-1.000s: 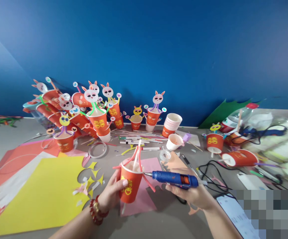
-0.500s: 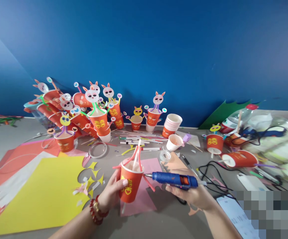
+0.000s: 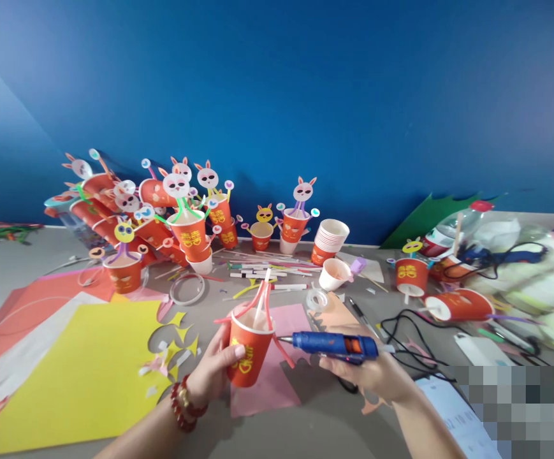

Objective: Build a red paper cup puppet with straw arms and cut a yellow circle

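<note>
Orange cup (image 3: 247, 347): paper, printed, slight sheen. Glue gun (image 3: 334, 345): blue plastic, glossy, with metal nozzle. Yellow sheet (image 3: 80, 373): matt paper. Pink sheet (image 3: 277, 382): matt paper. Bracelet (image 3: 183, 401): glossy red beads. Table (image 3: 324, 421): smooth, matt grey.

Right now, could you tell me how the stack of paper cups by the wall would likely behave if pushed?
The stack of paper cups looks light, so it would probably slide easily. It leans already, so it may tip. Thin paper walls would likely dent.

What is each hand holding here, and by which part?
Left hand grips the orange paper cup around its side wall; right hand holds the blue glue gun from underneath its body.
</note>
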